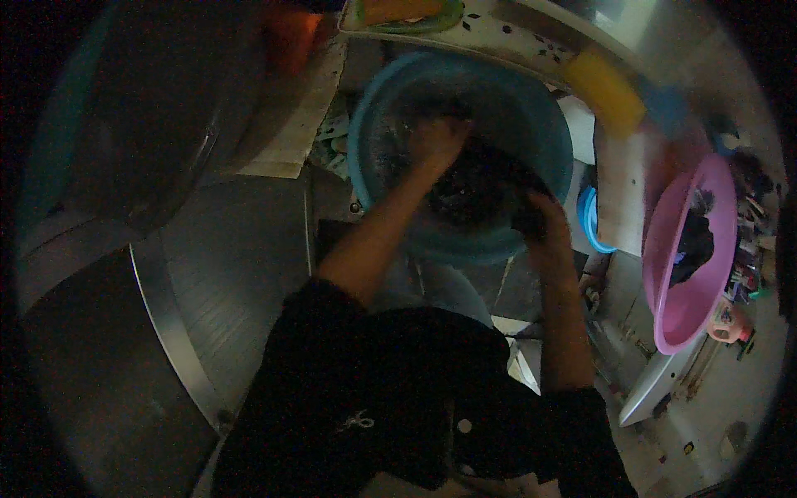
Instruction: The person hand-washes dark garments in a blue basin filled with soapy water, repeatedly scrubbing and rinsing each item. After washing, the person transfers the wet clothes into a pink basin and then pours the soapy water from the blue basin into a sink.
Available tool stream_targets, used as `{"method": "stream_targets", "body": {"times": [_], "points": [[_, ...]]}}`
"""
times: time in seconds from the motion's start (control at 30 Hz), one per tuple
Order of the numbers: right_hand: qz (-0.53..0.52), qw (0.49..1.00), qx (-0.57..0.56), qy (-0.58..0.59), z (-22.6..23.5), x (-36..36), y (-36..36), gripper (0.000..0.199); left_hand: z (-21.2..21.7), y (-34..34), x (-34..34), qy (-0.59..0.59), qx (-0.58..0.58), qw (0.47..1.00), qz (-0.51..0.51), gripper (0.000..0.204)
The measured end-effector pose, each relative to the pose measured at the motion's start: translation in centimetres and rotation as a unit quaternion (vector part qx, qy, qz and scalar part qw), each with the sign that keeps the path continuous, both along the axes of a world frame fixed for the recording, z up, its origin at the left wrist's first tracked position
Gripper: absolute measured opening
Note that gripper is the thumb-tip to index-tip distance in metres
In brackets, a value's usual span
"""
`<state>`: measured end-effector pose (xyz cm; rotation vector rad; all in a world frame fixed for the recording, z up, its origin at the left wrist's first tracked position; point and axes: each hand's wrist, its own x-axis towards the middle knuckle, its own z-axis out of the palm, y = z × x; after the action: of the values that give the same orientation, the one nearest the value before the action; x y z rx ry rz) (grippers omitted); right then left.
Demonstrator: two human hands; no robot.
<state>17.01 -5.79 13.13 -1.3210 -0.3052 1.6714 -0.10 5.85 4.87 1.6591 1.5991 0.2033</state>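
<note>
The room was dim and cramped, a washing corner with a grey ribbed floor (241, 274) under you and a large dark metal vessel (141, 124) to your left. Nearest the camera, your black shirt (398, 390) filled the lower part of the view, and both bare forearms reached forward from it. Beyond them stood a blue basin (531, 124), round and deep, with a mass of dark wet cloth (477, 183) lying in its middle and towards its right wall.

Your left hand (438, 137) was down inside the basin, at the upper left edge of the cloth, fingers curled onto it; how tightly they gripped could not be told in that light. Your right hand (544, 217) was at the near right rim, fingers closed around a bunch of the same cloth.

To your right, well apart from the blue basin, a pink basin (664, 315) stood tilted with a dark item inside. A smaller blue hoop-shaped thing (588, 217) lay between the two basins. Farther off, a yellow block (604, 90) rested on the ledge behind the blue basin, and a green tray (440, 21) sat at the top edge.
</note>
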Motion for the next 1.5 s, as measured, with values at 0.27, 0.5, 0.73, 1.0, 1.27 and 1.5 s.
{"method": "stream_targets", "body": {"times": [0.27,0.5,0.73,1.0,1.27,1.5], "points": [[0.133,0.980,0.060,-0.133,7.8,-2.5,4.5,0.046,-9.6,-1.9,2.3,0.065,0.249,0.966,0.006,0.049],[0.326,0.778,0.331,-0.422,0.1,-1.6,11.2,0.053,-6.0,-7.3,-0.2,0.047,0.199,0.932,-0.299,0.047],[0.272,0.591,0.317,-0.690,-14.9,0.1,12.4,0.045,-5.4,-4.5,-0.7,0.111,0.272,0.951,-0.093,0.038],[0.138,0.751,0.282,-0.581,-17.2,-0.2,10.2,0.026,-8.8,1.7,-0.2,0.154,0.175,0.969,-0.078,0.065],[0.174,0.799,0.273,-0.506,-4.9,-9.1,7.7,0.032,-1.9,2.5,-0.4,-0.583,-0.315,0.676,0.322,0.049],[0.096,0.717,0.276,-0.632,-8.0,-10.2,10.5,0.029,-1.4,1.1,0.7,-0.636,-0.341,0.565,0.401,0.040]]}}
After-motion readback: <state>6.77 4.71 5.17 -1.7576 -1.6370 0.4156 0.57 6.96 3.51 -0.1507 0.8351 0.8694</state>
